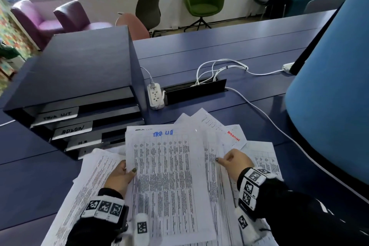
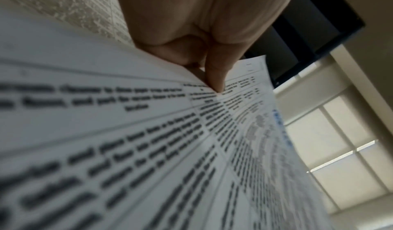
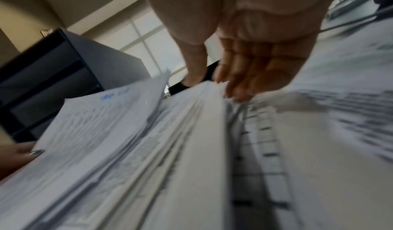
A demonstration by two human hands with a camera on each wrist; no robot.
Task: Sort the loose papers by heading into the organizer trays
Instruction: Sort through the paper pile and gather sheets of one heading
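Holding a white printed sheet with a blue handwritten heading [image 1: 169,170] by its left edge: left hand [image 1: 119,173] pinches it, thumb on top, fingers underneath. Left wrist view confirms the thumb pressed on the printed face, sheet lifted clear of the pile. Right hand [image 1: 234,163] sits at the sheet's right edge, fingers loosely curled on the spread of loose white papers [image 1: 259,158]; thumb and fingertips meet the paper edges in the right wrist view, too blurred to tell a pinch from a resting touch.

Heading reads roughly "TAX US", smeared. Dark blue multi-tier organizer with pull-out trays [image 1: 83,78] stands far-left of the hands on the blue desk [image 1: 219,50]. Top tray's white label [image 1: 58,115] looks like the same wording, so probably the target; next label down [image 1: 72,128] reads ADMIN, lower ones illegible.

Key relation: sheet's long axis runs near-to-far, heading end far, roughly in line with the tray mouths, which open toward the near side. Tray slot lies far and left of the sheet, so left hand is nearer and already has the grip. Likely move: lift, shift left, feed heading end first. Risk: one-edge pinch lets the sheet droop and catch the tray lip.

White power strip [image 1: 155,95] and white cables [image 1: 219,68] sit right of the organizer, out of the path.
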